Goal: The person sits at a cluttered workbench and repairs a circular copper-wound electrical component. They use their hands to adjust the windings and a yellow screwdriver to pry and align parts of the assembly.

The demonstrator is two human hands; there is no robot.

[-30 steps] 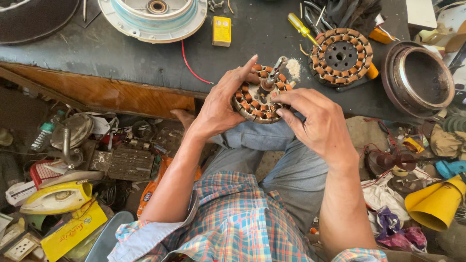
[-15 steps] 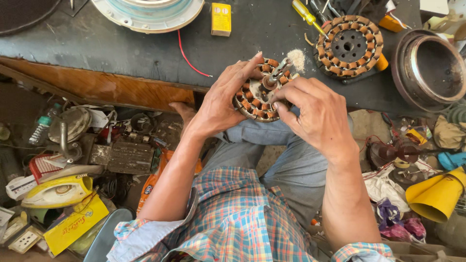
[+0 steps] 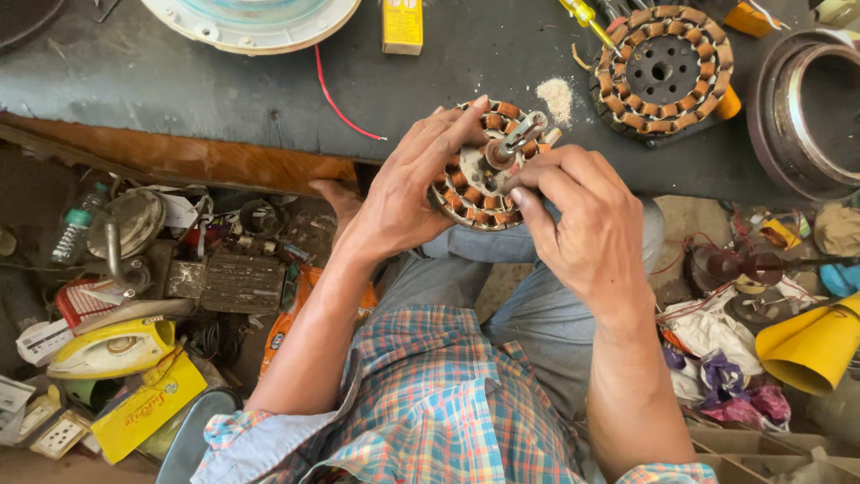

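- Stator (image 3: 475,179) with copper windings and a central shaft, held over the lap at the edge of the dark workbench (image 3: 179,90).
- Left hand (image 3: 403,193) clasps its left rim, fingers spread across the coils.
- Right hand (image 3: 582,224) grips its right side, fingertips at the shaft.
- Second stator (image 3: 663,72) lies on the bench, beside a small powder heap (image 3: 557,94).
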